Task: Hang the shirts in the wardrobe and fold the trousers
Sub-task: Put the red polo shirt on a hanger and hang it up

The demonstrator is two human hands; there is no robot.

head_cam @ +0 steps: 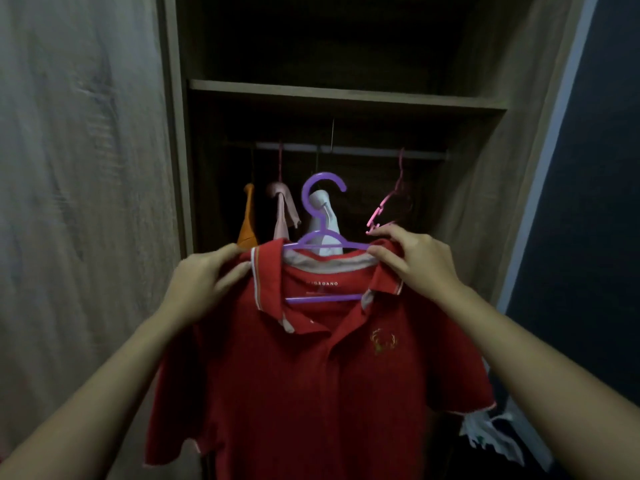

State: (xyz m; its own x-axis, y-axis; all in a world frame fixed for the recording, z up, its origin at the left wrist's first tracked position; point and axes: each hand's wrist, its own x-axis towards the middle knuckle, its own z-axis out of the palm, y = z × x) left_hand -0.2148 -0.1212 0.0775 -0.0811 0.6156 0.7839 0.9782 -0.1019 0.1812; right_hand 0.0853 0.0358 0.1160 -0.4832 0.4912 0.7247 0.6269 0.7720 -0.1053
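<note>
Red polo shirt (311, 375) on a purple hanger (322, 220), held up before the wardrobe (180, 133).
Left grip (201, 282) and right grip (412, 261) each pinch a shoulder by the collar. The hanger runs side to side, its hook upright midway between them, and the rail (346, 148) lies above and beyond.

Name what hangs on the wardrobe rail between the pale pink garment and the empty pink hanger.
Head view: a white fabric garment hangs there, partly behind the purple plastic hanger's hook.
</note>
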